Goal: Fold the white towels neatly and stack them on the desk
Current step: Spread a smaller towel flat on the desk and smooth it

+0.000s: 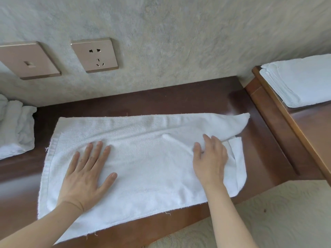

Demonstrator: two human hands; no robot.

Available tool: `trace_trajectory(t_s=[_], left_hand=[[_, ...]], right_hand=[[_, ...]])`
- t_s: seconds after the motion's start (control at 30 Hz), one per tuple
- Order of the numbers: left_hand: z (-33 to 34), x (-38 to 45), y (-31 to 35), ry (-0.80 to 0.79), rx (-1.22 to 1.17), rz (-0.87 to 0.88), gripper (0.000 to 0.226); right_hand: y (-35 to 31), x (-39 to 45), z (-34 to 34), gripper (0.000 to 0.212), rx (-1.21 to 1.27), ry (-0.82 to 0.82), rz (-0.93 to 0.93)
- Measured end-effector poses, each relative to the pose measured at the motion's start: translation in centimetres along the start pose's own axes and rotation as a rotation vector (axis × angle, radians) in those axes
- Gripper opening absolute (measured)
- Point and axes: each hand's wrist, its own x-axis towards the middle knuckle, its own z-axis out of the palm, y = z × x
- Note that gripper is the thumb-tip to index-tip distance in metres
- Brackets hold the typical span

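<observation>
The white towel (143, 158) is lying spread on the desk (179, 97), not yet folded; the left hand (86, 176) is pressing it flat with straight fingers; the right hand (209, 158) is resting relaxed on its turned corner; a folded stack (300, 81) is waiting at right, a crumpled pile (16, 126) at left.

A mottled grey-green plastered wall (179, 33) fills the upper view. Two square bronze-coloured metal wall plates are set in it at the left: a power socket (94, 55) and, beside it, a single-slot plate (29, 60). Below runs a dark reddish-brown wooden desk (161, 97), its far edge against the wall. A lighter brown wooden surface (304, 126) adjoins its right end. Pale patterned carpet (277, 212) lies beneath.
</observation>
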Motion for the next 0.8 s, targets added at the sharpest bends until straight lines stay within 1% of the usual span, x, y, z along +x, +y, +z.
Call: trace_trajectory(t_s=[0.03,0.1,0.13,0.17,0.33,0.47,0.6,0.7,0.8], left_hand=[[-0.1,0.0,0.0,-0.005,0.001,0.000,0.078],[-0.2,0.0,0.1,-0.016,0.012,0.003,0.080],[-0.2,0.0,0.1,-0.017,0.018,0.010,0.081],[-0.2,-0.1,0.1,-0.014,0.025,0.015,0.082],[-0.2,-0.3,-0.2,-0.020,0.071,0.061,0.085],[0.1,-1.0,-0.5,-0.007,0.077,0.071,0.083],[0.6,-2.0,-0.8,0.040,0.038,0.029,0.080],[0.7,-2.2,-0.8,0.042,-0.001,0.021,0.082],[0.0,-1.5,0.2,0.085,-0.137,-0.108,0.081]], right_hand=[[-0.9,0.5,0.4,0.058,-0.040,-0.119,0.046],[-2.2,1.8,1.5,0.068,-0.128,-0.317,0.116],[-2.8,2.4,2.0,0.069,-0.169,-0.366,0.122],[-3.3,3.0,2.4,0.071,-0.204,-0.381,0.118],[-5.2,6.2,3.1,0.075,-0.294,-0.398,0.113],[-5.9,8.1,3.3,0.079,-0.312,-0.390,0.049],[-6.0,8.5,3.7,0.080,-0.279,-0.396,-0.007],[-5.9,8.1,4.0,0.080,-0.281,-0.375,-0.028],[-5.8,7.9,4.3,0.080,-0.295,-0.353,-0.029]])
